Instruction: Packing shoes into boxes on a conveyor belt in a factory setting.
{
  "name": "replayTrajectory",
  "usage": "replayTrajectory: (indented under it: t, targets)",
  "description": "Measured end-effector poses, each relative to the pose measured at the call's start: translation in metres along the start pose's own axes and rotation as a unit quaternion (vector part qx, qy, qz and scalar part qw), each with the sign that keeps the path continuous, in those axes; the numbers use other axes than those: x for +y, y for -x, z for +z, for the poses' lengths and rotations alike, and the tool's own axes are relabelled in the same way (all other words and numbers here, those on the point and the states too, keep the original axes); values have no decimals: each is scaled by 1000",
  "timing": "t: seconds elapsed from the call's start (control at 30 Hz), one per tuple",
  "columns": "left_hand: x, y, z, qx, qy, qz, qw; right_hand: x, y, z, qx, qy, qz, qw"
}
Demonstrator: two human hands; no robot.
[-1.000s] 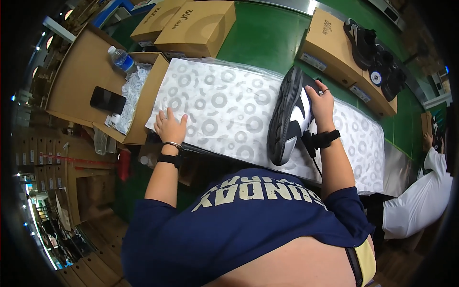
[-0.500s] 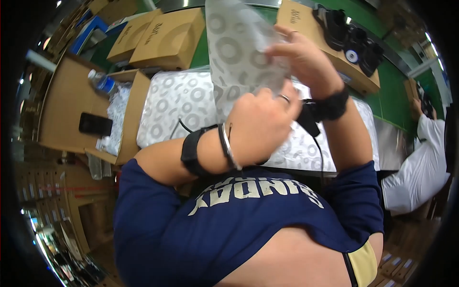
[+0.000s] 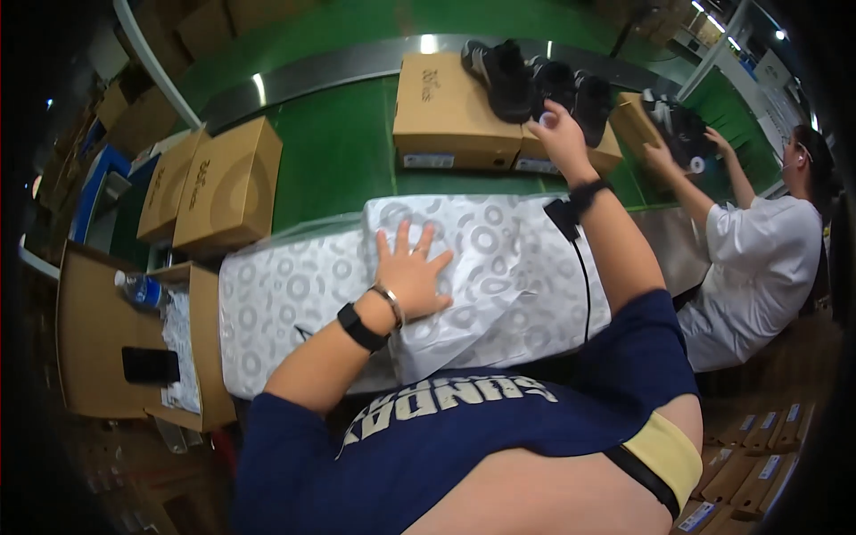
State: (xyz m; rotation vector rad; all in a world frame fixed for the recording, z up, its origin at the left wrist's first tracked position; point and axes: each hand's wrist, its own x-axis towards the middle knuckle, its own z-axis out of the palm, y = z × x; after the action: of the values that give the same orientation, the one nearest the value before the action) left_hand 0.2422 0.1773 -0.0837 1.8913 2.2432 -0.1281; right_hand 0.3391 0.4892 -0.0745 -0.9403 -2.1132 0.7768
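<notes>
My left hand (image 3: pixel 412 275) lies flat with its fingers spread on a sheet of white tissue paper (image 3: pixel 477 308) printed with grey rings. The sheet rests on more paper of the same pattern (image 3: pixel 276 281) that covers the table. My right hand (image 3: pixel 563 143) is stretched out to the far side, at the black shoes (image 3: pixel 551 82) on top of a brown shoebox (image 3: pixel 450 129). Its thumb and forefinger are apart, beside a small round white piece on a shoe. Whether they touch the shoe I cannot tell.
At the left, an open carton (image 3: pixel 207 357) holds shredded paper, a water bottle (image 3: pixel 140 290) and a black phone (image 3: pixel 150 366). Two closed shoeboxes (image 3: pixel 227 192) stand behind it on the green surface. A co-worker (image 3: pixel 753 267) at the right handles dark shoes (image 3: pixel 678 134).
The raised tissue sheet now lies down on the table. My left hand has flattened onto it, and my right hand has left it for the shoes. The view has shifted.
</notes>
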Motion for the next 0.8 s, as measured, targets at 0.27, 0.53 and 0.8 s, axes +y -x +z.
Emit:
replayTrajectory:
  t: [0.27, 0.53, 0.8]
  targets:
    - [-5, -1, 2, -26, 10, 2, 1000, 20, -109, 47, -40, -21, 45, 998]
    - [-11, -2, 9, -6, 12, 6, 1000, -98, 108, -20, 20, 116, -289, 950]
    - [-21, -16, 25, 68, 4, 4, 998, -60, 234, -36, -230, -99, -206, 946]
